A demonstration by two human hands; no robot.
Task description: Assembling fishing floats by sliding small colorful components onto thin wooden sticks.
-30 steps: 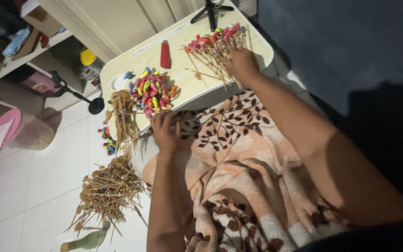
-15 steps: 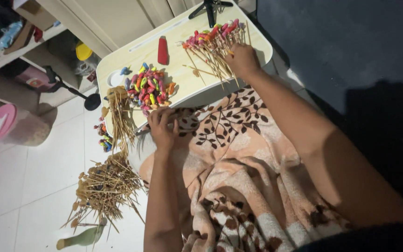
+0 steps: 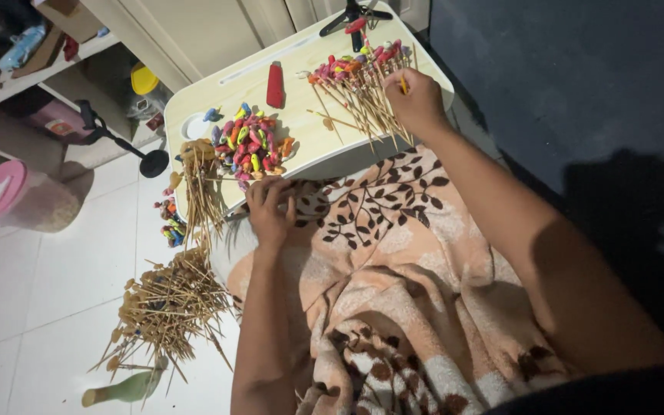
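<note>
White floor tiles lie under a small pale bench [image 3: 301, 146] set over your blanket-covered lap. Your right hand [image 3: 418, 100] is closed on a yellow-tipped stick [image 3: 403, 83], at the near end of the bundle of finished sticks [image 3: 359, 81]. Your left hand [image 3: 269, 209] rests curled at the bench edge, just below the pile of coloured pieces [image 3: 249, 146]; whether it holds anything, you cannot tell. Bare sticks [image 3: 164, 307] lie on the floor. Judging by this, keep tips aligned as you lay the stick.

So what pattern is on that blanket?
Peach blanket with dark brown leaf sprigs, seen clearly in the head view.
</note>
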